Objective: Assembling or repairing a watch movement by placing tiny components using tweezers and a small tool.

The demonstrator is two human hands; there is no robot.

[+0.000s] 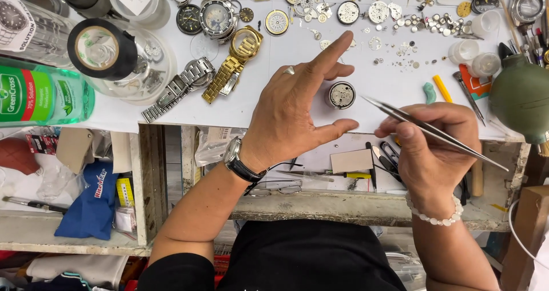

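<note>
My left hand (294, 105) hovers over the white bench top with its fingers spread, index finger pointing up and right, holding nothing. A small round watch movement (341, 94) lies on the bench just right of that hand, between the index finger and thumb. My right hand (432, 145) is shut on slim steel tweezers (423, 128), whose tips point left toward the movement and stop a little short of it. A ring is on my left hand, a black-strapped watch on that wrist, and a bead bracelet on my right wrist.
A gold watch (239, 56) and a steel-bracelet watch (189, 82) lie left of my hand. Several dials, gears and tiny parts (366, 16) litter the back. Black tape roll (100, 48) and green bottle (40, 93) stand left; a green rubber blower (520, 96) right. An open drawer with tools (343, 168) sits below.
</note>
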